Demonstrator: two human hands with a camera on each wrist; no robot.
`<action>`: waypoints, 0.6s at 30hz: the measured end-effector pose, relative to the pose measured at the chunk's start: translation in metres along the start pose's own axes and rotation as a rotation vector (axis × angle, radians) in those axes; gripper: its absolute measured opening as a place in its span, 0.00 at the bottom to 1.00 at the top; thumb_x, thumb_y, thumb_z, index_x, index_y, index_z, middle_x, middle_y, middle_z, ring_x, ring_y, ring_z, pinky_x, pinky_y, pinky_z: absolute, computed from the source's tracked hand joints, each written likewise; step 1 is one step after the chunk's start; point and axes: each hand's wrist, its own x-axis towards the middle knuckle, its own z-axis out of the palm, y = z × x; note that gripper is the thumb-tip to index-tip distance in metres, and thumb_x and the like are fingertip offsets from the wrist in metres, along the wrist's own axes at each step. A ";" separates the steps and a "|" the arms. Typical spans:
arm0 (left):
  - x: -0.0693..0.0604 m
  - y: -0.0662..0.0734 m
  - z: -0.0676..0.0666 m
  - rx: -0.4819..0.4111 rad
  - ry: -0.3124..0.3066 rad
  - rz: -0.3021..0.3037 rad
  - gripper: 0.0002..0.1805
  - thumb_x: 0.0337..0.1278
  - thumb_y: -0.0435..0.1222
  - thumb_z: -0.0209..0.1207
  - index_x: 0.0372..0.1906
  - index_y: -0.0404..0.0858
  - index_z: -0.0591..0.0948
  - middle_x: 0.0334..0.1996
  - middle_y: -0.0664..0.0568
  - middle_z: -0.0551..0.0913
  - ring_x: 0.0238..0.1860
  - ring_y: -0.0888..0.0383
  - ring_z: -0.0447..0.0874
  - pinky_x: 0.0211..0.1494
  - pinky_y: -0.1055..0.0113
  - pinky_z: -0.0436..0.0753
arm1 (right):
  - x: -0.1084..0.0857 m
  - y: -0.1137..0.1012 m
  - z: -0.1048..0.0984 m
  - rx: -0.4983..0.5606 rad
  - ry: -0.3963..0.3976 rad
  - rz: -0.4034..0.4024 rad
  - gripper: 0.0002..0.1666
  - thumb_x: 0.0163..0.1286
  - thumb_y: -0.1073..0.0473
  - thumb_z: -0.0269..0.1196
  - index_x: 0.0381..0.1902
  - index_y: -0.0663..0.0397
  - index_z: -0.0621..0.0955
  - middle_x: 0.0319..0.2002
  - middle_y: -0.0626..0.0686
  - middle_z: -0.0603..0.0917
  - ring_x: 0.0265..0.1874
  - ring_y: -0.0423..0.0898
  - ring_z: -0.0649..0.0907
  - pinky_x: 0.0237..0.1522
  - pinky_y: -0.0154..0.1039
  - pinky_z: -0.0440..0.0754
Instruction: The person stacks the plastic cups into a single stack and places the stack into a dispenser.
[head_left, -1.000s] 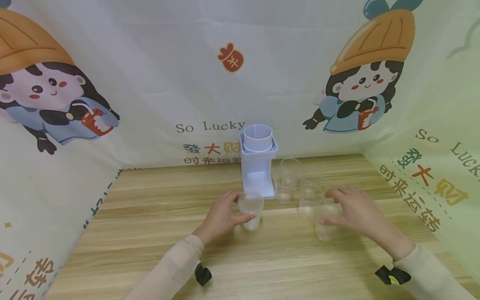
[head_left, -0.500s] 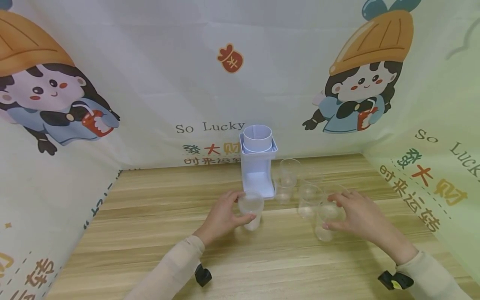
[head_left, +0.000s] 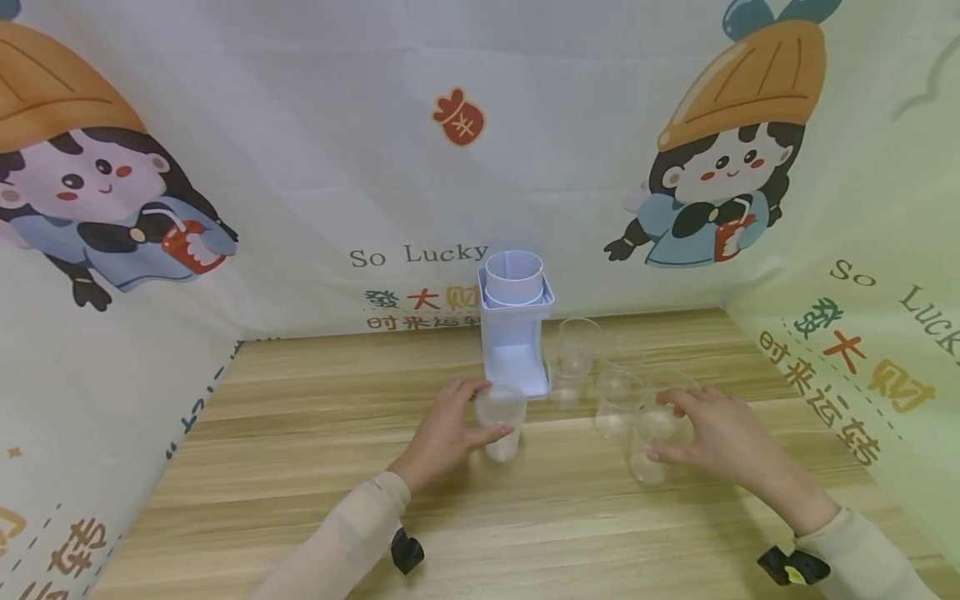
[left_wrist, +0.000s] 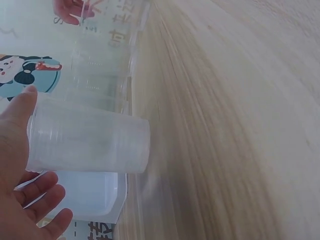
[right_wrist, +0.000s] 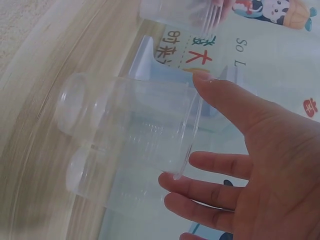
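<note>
So yeah, the left hand [head_left: 442,437] has thumb and fingers pinching a cloudy cup [head_left: 501,414] near its rim, upright in front of the pale stand [head_left: 517,333], while the right hand [head_left: 716,433] has fingers parted across a clear cup [head_left: 660,425], touching its rim, beside more cups [head_left: 618,408] on the bench [head_left: 525,533].

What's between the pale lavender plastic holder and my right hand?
Clear, round plastic cups stand in that stretch; the head view shows them.
</note>
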 end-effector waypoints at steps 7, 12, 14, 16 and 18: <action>0.000 0.000 -0.001 0.008 -0.006 -0.004 0.40 0.48 0.55 0.71 0.63 0.39 0.75 0.59 0.46 0.77 0.61 0.48 0.75 0.65 0.51 0.77 | 0.000 -0.001 0.002 0.008 0.012 0.000 0.43 0.50 0.34 0.73 0.57 0.54 0.79 0.40 0.54 0.88 0.42 0.57 0.84 0.49 0.64 0.78; -0.001 0.000 -0.001 0.005 -0.005 0.000 0.40 0.48 0.55 0.72 0.63 0.38 0.75 0.59 0.46 0.77 0.61 0.48 0.75 0.65 0.52 0.77 | 0.000 -0.003 0.001 0.024 0.007 0.002 0.43 0.50 0.33 0.73 0.57 0.53 0.79 0.42 0.54 0.88 0.44 0.59 0.84 0.51 0.65 0.77; -0.001 0.000 -0.002 0.007 -0.006 0.001 0.40 0.48 0.55 0.72 0.63 0.38 0.75 0.59 0.46 0.77 0.61 0.48 0.76 0.65 0.52 0.77 | 0.000 -0.004 0.001 0.027 0.011 -0.002 0.44 0.50 0.32 0.73 0.57 0.53 0.79 0.42 0.53 0.88 0.45 0.59 0.84 0.51 0.66 0.77; -0.001 0.000 -0.002 0.009 -0.007 0.002 0.40 0.47 0.55 0.72 0.63 0.38 0.75 0.58 0.46 0.77 0.60 0.48 0.76 0.65 0.52 0.78 | -0.001 -0.005 0.000 0.030 0.014 -0.010 0.43 0.50 0.32 0.73 0.57 0.52 0.79 0.42 0.53 0.88 0.45 0.58 0.84 0.51 0.65 0.77; -0.001 0.000 -0.002 0.009 -0.008 0.005 0.40 0.47 0.55 0.72 0.63 0.38 0.75 0.58 0.46 0.77 0.60 0.48 0.76 0.64 0.53 0.78 | -0.001 -0.007 -0.001 0.035 0.013 -0.018 0.43 0.49 0.32 0.73 0.56 0.52 0.79 0.42 0.52 0.88 0.45 0.58 0.84 0.51 0.65 0.77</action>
